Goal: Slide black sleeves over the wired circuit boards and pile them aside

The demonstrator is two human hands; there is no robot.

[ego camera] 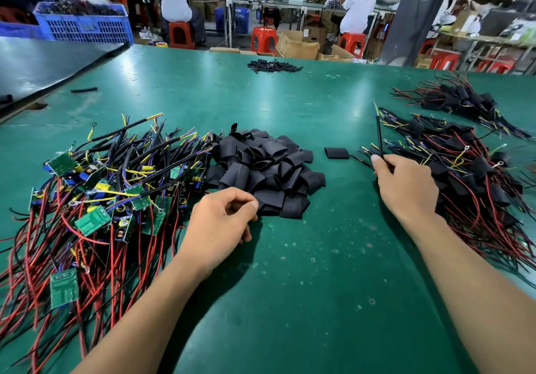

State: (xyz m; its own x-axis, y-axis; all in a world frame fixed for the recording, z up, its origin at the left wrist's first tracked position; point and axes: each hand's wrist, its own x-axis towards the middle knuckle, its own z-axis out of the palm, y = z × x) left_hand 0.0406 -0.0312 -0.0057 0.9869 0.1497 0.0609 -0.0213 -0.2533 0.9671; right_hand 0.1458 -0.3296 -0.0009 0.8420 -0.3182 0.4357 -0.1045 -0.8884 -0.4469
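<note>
- Left hand (223,222) curled at sleeves (266,170); grip unclear.
- Right hand (406,188) pinches cable (379,135) beside sleeved pile (464,170).
- Bare boards (95,199) crowd worktop's (290,286) left edge.

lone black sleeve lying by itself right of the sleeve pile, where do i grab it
Probably pinch the lone sleeve by its near long edge, coming from above on the near side: it lies flat on the green mat, apart from the sleeve pile, with bare mat around it.

L hand (223,217) curled at near side of sleeve pile (266,170), worktop (290,272) centre; R hand (406,188) pinches black cable (379,135) beside sleeved boards (464,170).
</note>
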